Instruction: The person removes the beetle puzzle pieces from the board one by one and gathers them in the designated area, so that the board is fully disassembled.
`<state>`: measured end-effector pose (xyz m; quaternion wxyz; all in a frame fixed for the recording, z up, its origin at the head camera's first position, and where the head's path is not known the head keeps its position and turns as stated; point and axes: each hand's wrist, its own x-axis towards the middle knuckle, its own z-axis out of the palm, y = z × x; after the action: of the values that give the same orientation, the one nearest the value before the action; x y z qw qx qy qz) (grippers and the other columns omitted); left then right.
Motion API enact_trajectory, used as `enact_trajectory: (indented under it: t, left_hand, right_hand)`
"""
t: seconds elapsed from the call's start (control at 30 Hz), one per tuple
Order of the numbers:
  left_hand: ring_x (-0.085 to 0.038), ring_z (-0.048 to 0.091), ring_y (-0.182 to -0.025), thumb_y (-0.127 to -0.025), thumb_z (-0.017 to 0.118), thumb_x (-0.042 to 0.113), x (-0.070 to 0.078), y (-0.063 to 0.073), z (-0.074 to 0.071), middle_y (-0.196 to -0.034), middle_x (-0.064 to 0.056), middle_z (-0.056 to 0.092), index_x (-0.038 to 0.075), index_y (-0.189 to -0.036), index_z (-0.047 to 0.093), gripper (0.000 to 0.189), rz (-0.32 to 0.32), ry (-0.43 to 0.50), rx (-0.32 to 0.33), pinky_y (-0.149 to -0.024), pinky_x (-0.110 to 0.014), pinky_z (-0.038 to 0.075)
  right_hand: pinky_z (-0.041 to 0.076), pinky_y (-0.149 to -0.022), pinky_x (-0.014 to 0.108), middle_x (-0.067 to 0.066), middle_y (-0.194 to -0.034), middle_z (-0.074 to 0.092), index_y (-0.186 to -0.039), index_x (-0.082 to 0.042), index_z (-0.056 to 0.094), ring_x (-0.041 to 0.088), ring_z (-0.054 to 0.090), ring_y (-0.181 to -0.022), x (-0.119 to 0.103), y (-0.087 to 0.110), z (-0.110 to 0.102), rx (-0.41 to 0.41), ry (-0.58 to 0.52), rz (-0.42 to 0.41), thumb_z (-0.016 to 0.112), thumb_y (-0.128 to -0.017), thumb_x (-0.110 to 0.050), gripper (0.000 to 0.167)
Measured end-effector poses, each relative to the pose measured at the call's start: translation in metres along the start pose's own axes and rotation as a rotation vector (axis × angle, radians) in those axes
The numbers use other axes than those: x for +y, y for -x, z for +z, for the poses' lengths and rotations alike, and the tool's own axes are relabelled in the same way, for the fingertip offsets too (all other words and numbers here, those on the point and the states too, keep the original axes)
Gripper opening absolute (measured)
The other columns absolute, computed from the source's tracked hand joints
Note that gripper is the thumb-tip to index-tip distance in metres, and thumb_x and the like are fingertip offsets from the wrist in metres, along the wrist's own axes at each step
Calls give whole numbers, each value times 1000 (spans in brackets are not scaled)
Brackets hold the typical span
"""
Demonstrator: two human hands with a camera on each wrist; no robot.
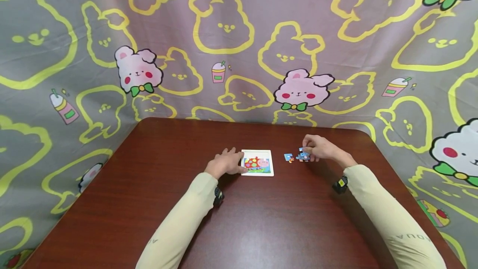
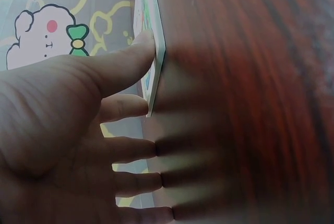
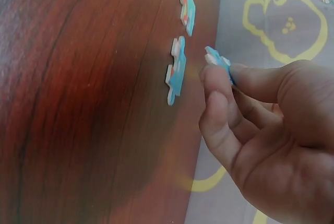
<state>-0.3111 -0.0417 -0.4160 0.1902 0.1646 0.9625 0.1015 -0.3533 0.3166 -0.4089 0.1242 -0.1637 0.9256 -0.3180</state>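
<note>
My left hand [image 1: 226, 162] rests at the left edge of a white-framed jigsaw puzzle [image 1: 271, 165], its thumb on the frame's near left corner and its fingers spread straight onto the table. Inside the frame a red spotted picture is partly filled in; the upper strip shows white. In the right wrist view, my right hand [image 3: 271, 125] pinches a light-blue puzzle piece [image 3: 219, 62] between thumb and fingers, raised off the table. Just beside it lie a second blue piece [image 3: 177, 72] and, farther off, another blue piece [image 3: 188, 12] with some orange, both flat on the wood.
A dark reddish-brown table [image 1: 284, 219] carries everything. Behind and at both sides hangs a grey curtain [image 1: 254, 65] printed with yellow outlines and cartoon rabbits. Each wrist wears a small black camera [image 1: 340, 184].
</note>
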Motion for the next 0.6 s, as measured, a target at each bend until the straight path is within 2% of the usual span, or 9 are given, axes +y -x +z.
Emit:
enact_trajectory:
  t: [0.23,0.47,0.6]
  left_hand:
    - [-41,13,-152,-96,58,47,0,4,-2,-164,-14,18,21,-156,29,71,7,11,0,-120,-58,19]
    - [-41,14,-151,-96,60,46,0,5,-2,-164,-14,20,20,-155,31,71,7,9,3,-119,-59,21]
    - [-41,14,-151,-96,59,46,0,5,-2,-164,-14,20,21,-155,31,71,6,12,0,-119,-59,20]
  right_hand:
    - [57,-55,38,20,-82,66,-100,3,52,23,67,-59,5,3,-4,-17,-31,-5,55,-98,-3,7]
    - [57,-56,40,20,-82,66,-101,2,54,24,65,-60,10,8,-8,-4,-14,21,56,-97,-3,7]
    - [56,-54,37,17,-82,64,-102,2,54,22,64,-59,16,10,-8,9,-8,31,56,-96,-1,7]
